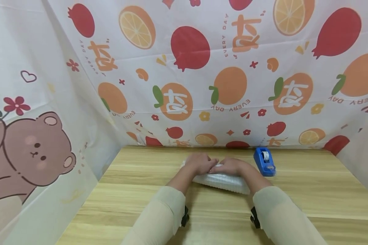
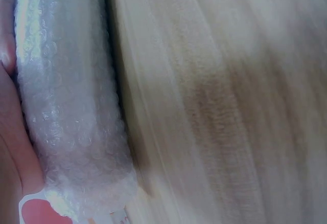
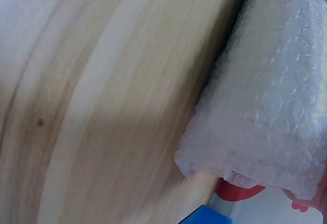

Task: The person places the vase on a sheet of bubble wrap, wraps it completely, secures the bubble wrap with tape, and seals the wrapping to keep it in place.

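A rolled bundle of clear bubble wrap [image 1: 224, 181] lies slantwise over the wooden table in the head view. My left hand [image 1: 199, 163] grips its upper side, and my right hand [image 1: 231, 166] grips it just to the right, the fingertips of both meeting near the middle. In the left wrist view the bubble wrap [image 2: 71, 96] runs down the left side, with the left hand [image 2: 15, 127] along its edge. The right wrist view shows a wide, ragged end of the bubble wrap [image 3: 265, 106]. Whatever may be inside is hidden by the layers.
A blue tape dispenser [image 1: 264, 162] with a roll of tape stands right of the right hand, near the table's back. The wooden table [image 1: 135, 190] ends at a fruit-printed cloth [image 1: 202, 88] behind and a bear-printed cloth [image 1: 79, 143] at left.
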`<state>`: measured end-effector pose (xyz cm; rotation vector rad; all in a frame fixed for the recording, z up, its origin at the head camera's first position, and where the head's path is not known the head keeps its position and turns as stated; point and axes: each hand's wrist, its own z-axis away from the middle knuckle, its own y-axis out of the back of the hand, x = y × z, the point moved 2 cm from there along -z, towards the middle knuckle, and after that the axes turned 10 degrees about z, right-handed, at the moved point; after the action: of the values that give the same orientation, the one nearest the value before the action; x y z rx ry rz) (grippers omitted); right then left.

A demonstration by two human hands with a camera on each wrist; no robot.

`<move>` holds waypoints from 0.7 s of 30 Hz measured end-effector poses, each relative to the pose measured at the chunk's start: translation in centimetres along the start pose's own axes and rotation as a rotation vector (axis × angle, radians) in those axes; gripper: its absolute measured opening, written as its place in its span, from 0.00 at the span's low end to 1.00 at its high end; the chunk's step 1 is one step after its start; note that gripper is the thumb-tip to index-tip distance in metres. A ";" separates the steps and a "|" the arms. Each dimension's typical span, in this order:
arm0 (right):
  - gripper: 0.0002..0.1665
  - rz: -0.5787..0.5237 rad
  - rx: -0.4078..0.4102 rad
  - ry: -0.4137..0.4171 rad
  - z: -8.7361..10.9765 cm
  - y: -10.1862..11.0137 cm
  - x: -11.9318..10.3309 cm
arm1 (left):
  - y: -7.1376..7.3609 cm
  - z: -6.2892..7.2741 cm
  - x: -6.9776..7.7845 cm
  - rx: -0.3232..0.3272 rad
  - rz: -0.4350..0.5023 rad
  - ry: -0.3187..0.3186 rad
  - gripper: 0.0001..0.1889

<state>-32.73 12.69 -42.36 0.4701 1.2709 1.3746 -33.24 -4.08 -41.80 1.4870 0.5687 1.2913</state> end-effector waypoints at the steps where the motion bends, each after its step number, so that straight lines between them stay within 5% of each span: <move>1: 0.50 0.000 -0.001 0.003 0.0 -0.1 0.0 | 0.0 0.0 -0.1 -0.001 0.001 0.000 0.31; 12: 0.53 0.027 0.011 0.016 -0.2 -0.2 -0.4 | 0.1 0.3 -0.4 0.006 -0.012 -0.004 0.35; 21: 0.52 0.077 0.119 0.051 0.7 -0.7 -0.5 | -0.3 0.2 -0.2 0.014 0.005 0.009 0.42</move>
<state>-31.69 12.37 -42.55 0.5748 1.3940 1.3873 -33.00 -4.26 -42.14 1.4957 0.5818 1.3006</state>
